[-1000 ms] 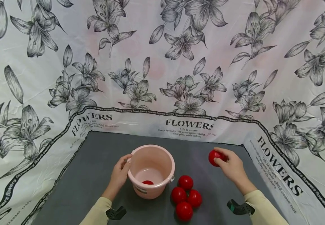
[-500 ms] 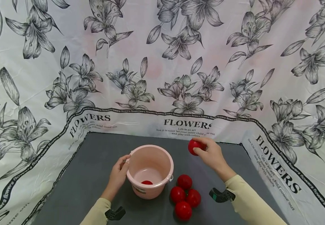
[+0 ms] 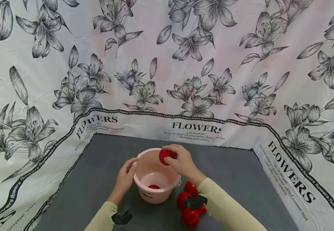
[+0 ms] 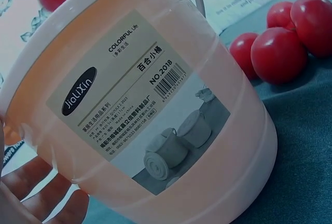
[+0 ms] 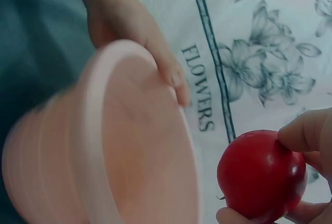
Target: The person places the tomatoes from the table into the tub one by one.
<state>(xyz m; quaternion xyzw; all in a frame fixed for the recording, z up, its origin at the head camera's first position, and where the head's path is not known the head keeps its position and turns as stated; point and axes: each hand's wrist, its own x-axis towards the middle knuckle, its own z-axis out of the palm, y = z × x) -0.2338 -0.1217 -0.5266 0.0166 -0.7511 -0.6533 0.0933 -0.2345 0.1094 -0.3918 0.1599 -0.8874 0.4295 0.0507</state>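
Observation:
A pink plastic bucket [image 3: 155, 195] stands upright on the dark table; its paper label [image 4: 140, 99] fills the left wrist view. My left hand [image 3: 125, 176] holds the bucket at the left of its rim. My right hand [image 3: 182, 162] pinches a red tomato [image 3: 165, 156] between thumb and fingers, over the right part of the bucket's opening. In the right wrist view this held tomato [image 5: 262, 177] is beside the rim. Another tomato [image 3: 153, 186] lies on the bucket's bottom, partly hidden by the near wall.
Several loose tomatoes [image 3: 190, 217] sit in a cluster just right of the bucket, partly covered by my right wrist and its black band [image 3: 196, 202]. A white floral cloth [image 3: 196, 128] bounds the dark table [image 3: 227, 179] at the back and sides.
My right hand has carried the tomato leftward from the table's right side to over the bucket. The left hand and the bucket have stayed in place.

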